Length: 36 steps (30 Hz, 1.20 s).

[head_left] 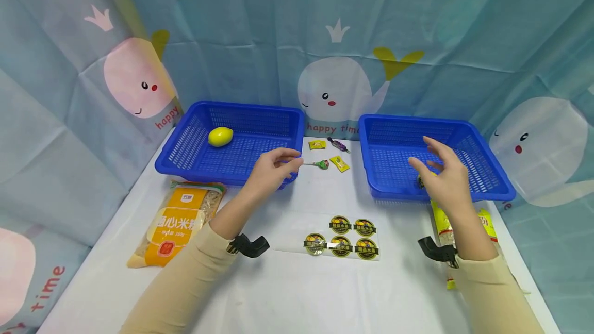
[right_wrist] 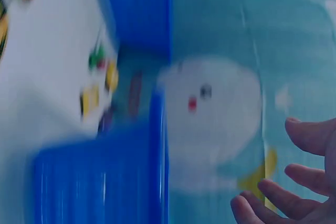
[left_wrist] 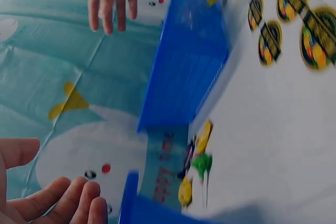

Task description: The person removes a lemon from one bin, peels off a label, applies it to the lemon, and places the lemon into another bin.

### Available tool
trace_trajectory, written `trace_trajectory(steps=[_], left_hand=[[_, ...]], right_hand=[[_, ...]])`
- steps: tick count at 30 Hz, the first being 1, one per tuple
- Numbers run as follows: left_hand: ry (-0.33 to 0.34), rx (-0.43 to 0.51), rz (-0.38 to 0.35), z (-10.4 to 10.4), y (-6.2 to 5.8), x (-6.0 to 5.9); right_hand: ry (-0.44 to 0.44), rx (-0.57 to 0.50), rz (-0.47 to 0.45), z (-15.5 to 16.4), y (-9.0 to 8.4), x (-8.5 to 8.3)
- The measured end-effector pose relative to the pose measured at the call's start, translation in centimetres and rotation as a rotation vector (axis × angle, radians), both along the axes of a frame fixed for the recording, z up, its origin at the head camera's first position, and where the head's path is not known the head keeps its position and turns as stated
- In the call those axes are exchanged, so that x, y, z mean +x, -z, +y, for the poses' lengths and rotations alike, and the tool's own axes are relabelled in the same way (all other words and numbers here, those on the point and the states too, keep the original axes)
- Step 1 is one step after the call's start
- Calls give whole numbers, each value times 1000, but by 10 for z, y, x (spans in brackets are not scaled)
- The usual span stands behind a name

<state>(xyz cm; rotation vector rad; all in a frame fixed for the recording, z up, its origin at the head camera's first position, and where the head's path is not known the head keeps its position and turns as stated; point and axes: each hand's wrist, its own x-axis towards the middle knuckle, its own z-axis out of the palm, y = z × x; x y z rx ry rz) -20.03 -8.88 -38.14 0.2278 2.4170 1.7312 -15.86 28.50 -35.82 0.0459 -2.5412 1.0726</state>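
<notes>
At nine o'clock on the white table (head_left: 297, 293) lay an orange-labelled noodle packet (head_left: 174, 224), flat and just in front of the left blue basket (head_left: 185, 154). That basket held a yellow lemon (head_left: 220, 136) in its far left part. The left hand (head_left: 271, 170) hovered at the basket's near right corner, thumb and forefinger closing on the stick of a green lollipop (head_left: 321, 164); whether they actually pinched the stick could not be told, and in the left wrist view the fingers (left_wrist: 79, 203) appeared loosely curled with nothing in them. The lollipop lay on the table between the two baskets, its head toward three o'clock. Around it lay three wrapped sweets: a yellow one (head_left: 317, 144) and a purple one (head_left: 338, 144) toward twelve o'clock, and another yellow one (head_left: 340, 163) just beside the lollipop's head. At six o'clock lay a clear sticker sheet (head_left: 341, 237) bearing five round labels. The right hand (head_left: 441, 177) hovered spread over the near edge of the right blue basket (head_left: 482, 169), holding nothing. A yellow packet (head_left: 443, 223) lay partly hidden beneath that forearm.
</notes>
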Motion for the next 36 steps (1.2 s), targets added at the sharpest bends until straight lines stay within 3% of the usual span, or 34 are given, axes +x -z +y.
trace_trajectory(steps=[6, 12, 18, 23, 28, 32, 36], left_hand=[[-68, -90, 66, -35, 2, -4], [-129, -173, 149, -73, 9, -16], [-181, -268, 178, -112, 10, -35], [-180, -270, 132, -134, -11, -49], [-169, -281, 108, -151, -30, -75], [-152, -235, 97, -162, -33, -96], [-113, -150, 53, -170, -29, -116]], right_hand=[[-269, -102, 22, -67, 11, -8], [-379, -122, -57, -118, 28, -20], [-422, -194, -162, -162, 46, -34], [-395, -190, -282, -186, 59, -46], [-374, -206, -334, -198, 70, -53], [-383, -208, -353, -204, 76, -56], [-394, -215, -371, -206, 81, -55]])
